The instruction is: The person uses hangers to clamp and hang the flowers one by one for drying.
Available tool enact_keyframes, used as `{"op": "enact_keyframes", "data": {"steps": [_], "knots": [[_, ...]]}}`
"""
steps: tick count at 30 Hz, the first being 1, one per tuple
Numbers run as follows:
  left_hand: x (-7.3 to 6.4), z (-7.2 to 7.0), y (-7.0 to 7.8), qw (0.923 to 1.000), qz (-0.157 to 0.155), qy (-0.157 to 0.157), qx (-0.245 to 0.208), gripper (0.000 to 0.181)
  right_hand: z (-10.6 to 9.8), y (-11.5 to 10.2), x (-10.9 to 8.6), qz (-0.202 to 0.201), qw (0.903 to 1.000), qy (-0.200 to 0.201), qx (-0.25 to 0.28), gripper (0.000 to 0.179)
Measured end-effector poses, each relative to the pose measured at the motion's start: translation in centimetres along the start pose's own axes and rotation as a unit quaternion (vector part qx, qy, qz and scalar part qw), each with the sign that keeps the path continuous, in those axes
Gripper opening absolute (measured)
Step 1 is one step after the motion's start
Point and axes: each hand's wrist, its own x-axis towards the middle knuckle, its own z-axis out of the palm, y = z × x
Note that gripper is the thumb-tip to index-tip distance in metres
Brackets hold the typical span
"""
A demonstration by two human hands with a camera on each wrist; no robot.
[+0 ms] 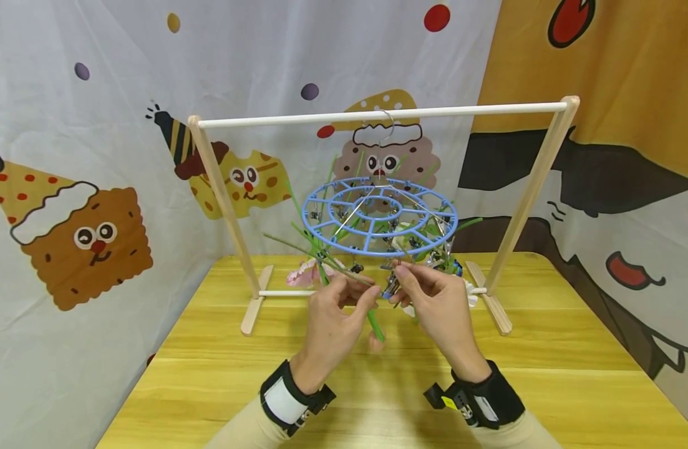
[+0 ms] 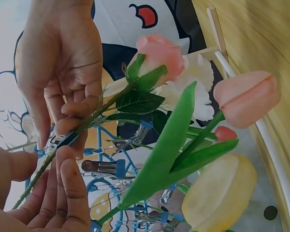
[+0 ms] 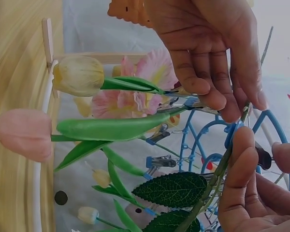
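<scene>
My left hand [image 1: 338,321] pinches the stem [image 2: 34,181] of a pink artificial rose [image 2: 159,55] between thumb and fingers. Close on its right, my right hand [image 1: 436,299] grips a metal clip [image 3: 265,158] with blue tips, thumb pressed on its dark end. The blue tips lie at the rose stem, between the two hands. Above both hands hangs a round blue clip hanger [image 1: 368,253]. A pink tulip [image 2: 246,99] and a yellow tulip [image 2: 220,193] hang head down from it, beside the rose.
A wooden rack with a white top rod [image 1: 299,119] carries the hanger by its hook. Other flowers hang around it, including a frilly pink bloom [image 3: 154,72] and a small white tulip [image 3: 88,215]. Below is a wood-grain table [image 1: 209,374]; a printed cloth [image 1: 254,56] covers the back.
</scene>
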Motion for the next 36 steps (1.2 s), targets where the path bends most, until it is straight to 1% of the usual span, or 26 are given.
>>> {"op": "enact_keyframes", "data": {"steps": [8,15,19,22,26,29,33,36], "knots": [[-0.3,-0.5,-0.2,0.9999,0.0,-0.015,0.008,0.016,-0.5,0.2,-0.5,-0.012,0.9999,-0.001,-0.006,0.032],[-0.8,-1.2,0.0,0.9992,-0.017,-0.028,0.024,0.017,-1.0,0.0,-1.1,-0.024,0.9996,-0.001,-0.011,0.029],[-1.1,-1.6,-0.3,0.9983,-0.028,-0.037,0.035,0.015,-1.2,-0.1,-1.4,-0.031,0.9994,-0.001,-0.014,0.029],[-1.4,-1.9,-0.7,0.9979,-0.03,-0.044,0.038,0.015,-1.4,-0.1,-1.6,-0.041,0.999,0.001,-0.018,0.029],[-1.7,-2.4,-0.9,0.9979,-0.029,-0.048,0.032,0.014,-1.6,-0.1,-1.9,-0.056,0.9981,0.008,-0.024,0.029],[-2.0,-2.7,-1.0,0.998,-0.025,-0.05,0.028,0.014,-1.8,-0.2,-2.1,-0.057,0.9979,0.012,-0.03,0.028],[-2.2,-3.1,-1.2,0.9977,-0.019,-0.054,0.036,0.015,-2.0,-0.4,-2.6,-0.057,0.9973,0.022,-0.04,0.026],[-2.4,-3.5,-1.4,0.9972,-0.016,-0.055,0.048,0.015,-2.2,-0.5,-2.9,-0.066,0.9966,0.031,-0.04,0.023]]}}
